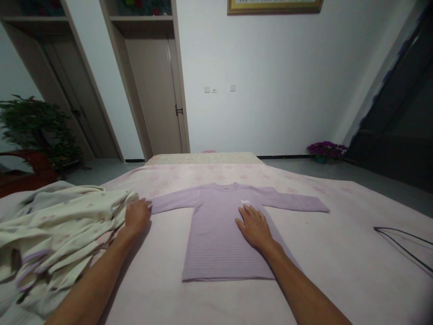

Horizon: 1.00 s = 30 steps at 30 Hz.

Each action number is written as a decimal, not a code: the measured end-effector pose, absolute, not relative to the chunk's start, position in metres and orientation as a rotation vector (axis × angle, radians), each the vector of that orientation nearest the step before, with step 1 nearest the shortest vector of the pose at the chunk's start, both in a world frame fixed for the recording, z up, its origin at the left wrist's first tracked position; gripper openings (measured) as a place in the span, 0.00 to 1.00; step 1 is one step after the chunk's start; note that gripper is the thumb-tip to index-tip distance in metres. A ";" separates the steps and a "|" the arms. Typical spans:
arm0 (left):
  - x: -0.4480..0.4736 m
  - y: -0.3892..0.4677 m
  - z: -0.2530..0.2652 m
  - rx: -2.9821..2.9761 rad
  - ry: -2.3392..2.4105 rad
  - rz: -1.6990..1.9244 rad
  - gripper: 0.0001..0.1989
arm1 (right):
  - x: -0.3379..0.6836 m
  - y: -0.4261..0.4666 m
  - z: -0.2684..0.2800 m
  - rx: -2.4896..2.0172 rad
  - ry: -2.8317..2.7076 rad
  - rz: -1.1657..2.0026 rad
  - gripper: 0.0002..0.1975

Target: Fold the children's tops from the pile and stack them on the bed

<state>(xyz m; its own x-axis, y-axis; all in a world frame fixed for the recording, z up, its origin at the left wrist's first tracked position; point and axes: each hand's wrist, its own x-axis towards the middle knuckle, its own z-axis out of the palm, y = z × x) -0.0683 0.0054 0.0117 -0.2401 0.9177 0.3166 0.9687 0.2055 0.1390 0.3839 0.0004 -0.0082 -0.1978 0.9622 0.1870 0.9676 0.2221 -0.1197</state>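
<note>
A lilac ribbed long-sleeved top (223,248) lies spread flat on the pink bed cover, its neckline at the far side and both sleeves stretched outwards. There is a small white mark on its chest. My right hand (255,228) rests palm down on the chest, fingers extended. At the end of the left-hand sleeve is my left hand (138,216), its fingers bent over the cuff and hiding it. Just beside that hand sits a heap of crumpled clothes (74,216), cream with small prints, partly grey and lilac-trimmed.
The pale pink cover (338,253) has a faint flower pattern. A thin black looped wire or hanger (399,231) lies at the right. Beyond the bed are a door (154,90), a green plant (37,131), a pot of purple flowers (326,149) and a white wall.
</note>
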 end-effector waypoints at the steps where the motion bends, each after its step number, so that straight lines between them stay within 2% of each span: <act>1: -0.054 0.010 0.011 -1.913 -2.247 -0.467 0.21 | 0.384 0.001 -0.008 -1.833 -2.272 -0.041 0.28; 4: -0.003 0.026 0.002 -2.211 -2.055 -0.467 0.25 | 0.384 0.001 -0.009 -1.838 -2.272 -0.049 0.28; 9: 0.050 0.040 -0.014 -2.343 -2.004 -0.425 0.21 | 0.386 0.000 -0.008 -1.835 -2.275 -0.031 0.28; 17: 0.015 0.063 0.003 -1.991 -2.345 -0.481 0.23 | 0.383 -0.003 -0.003 -1.838 -2.261 -0.021 0.28; 25: 0.049 0.105 -0.007 -2.355 -2.050 -0.372 0.26 | 0.383 -0.003 -0.002 -1.849 -2.258 0.008 0.28; 30: 0.013 0.099 -0.016 -2.331 -2.108 -0.229 0.30 | 0.384 -0.002 -0.006 -1.847 -2.254 0.020 0.29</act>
<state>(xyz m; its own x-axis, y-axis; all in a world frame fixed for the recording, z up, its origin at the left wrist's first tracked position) 0.0127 0.0993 -0.0162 0.0945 0.9904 0.1009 0.9889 -0.1050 0.1048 0.3840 -0.0018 -0.0063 -0.1811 0.9694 0.1657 0.9663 0.2067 -0.1534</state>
